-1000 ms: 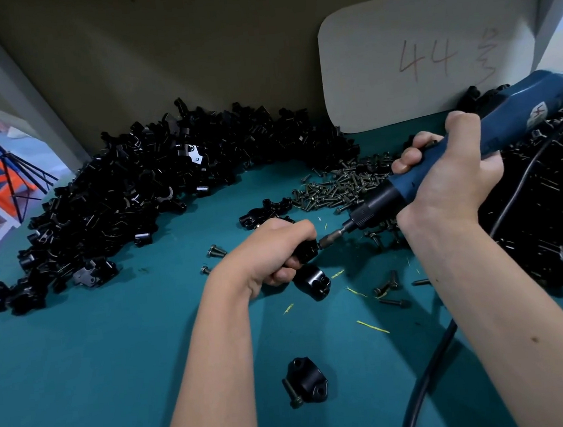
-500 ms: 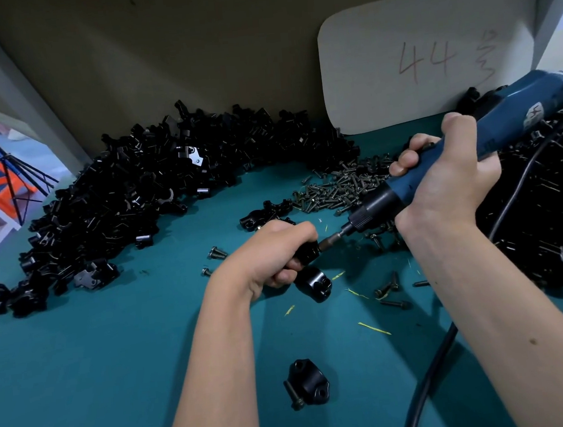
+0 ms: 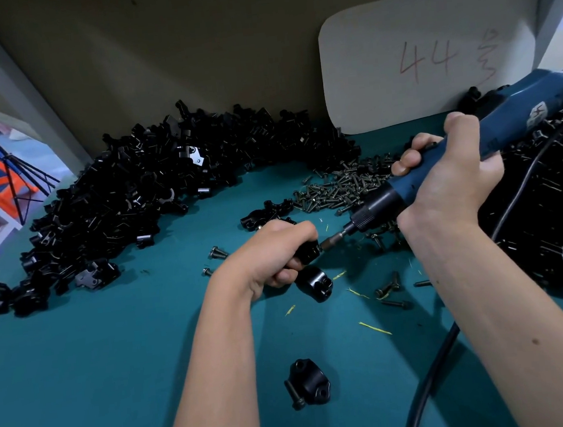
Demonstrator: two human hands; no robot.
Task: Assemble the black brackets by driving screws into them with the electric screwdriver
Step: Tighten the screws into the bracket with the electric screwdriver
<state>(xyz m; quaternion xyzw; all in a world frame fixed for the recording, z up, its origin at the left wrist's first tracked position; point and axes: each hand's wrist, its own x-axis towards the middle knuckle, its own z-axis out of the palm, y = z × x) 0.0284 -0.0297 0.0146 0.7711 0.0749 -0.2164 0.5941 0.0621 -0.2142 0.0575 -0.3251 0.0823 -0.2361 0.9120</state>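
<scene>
Black bracket [image 3: 306,257] clamped in left hand [image 3: 273,252] fingers, steadied against electric screwdriver [image 3: 440,167] gripped by right hand [image 3: 449,180].

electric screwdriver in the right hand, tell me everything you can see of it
The electric screwdriver has a long blue plastic-looking body with a pale logo, a black ribbed collar at the nose and a slim metal bit. It lies slanted, rear up to the right, bit down to the left. The right hand grips its blue barrel. Its bit tip meets the black bracket held in the left hand. A black cable runs nearby; its join is unseen.
</scene>
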